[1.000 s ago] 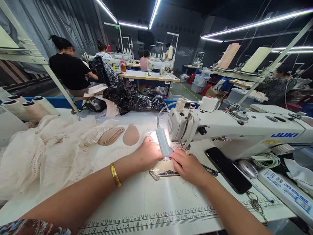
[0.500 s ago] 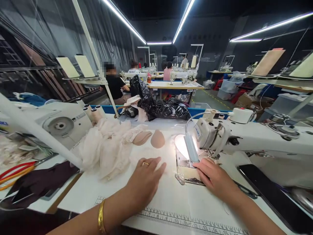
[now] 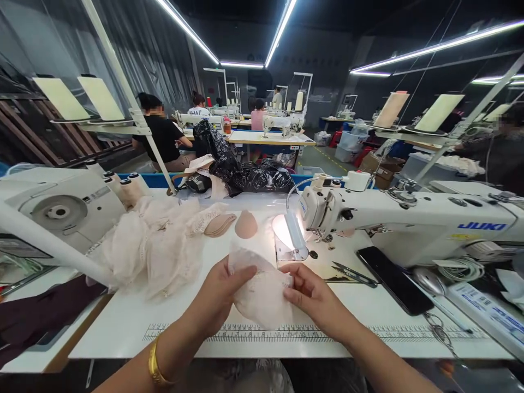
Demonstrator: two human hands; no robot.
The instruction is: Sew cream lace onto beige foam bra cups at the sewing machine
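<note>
A piece of sheer, pale lace fabric [image 3: 262, 297] is held up above the table's front part, between my two hands. My left hand [image 3: 221, 295] pinches its left edge, thumb on top. On the right edge, my right hand [image 3: 308, 292] grips with thumb and curled fingers. Just beyond the fabric lie a single beige bra cup pad [image 3: 246, 225] and a small stack of similar pads [image 3: 220, 224]. To the left is a heap of pale sheer fabric [image 3: 158, 248]. A small lamp [image 3: 295, 236] lights the needle area of the sewing machine [image 3: 327, 210].
Thread snips [image 3: 355, 274] and a black phone [image 3: 393, 279] lie right of my right hand. A ruler strip [image 3: 327, 333] runs along the table's front edge. Another machine [image 3: 61, 210] stands at left. Black plastic bags [image 3: 262, 177] are behind the table; people sit farther back.
My right hand has left the machine's lamp area and come toward me. Both hands now hold the sheer fabric piece raised. The view has turned to the right.
</note>
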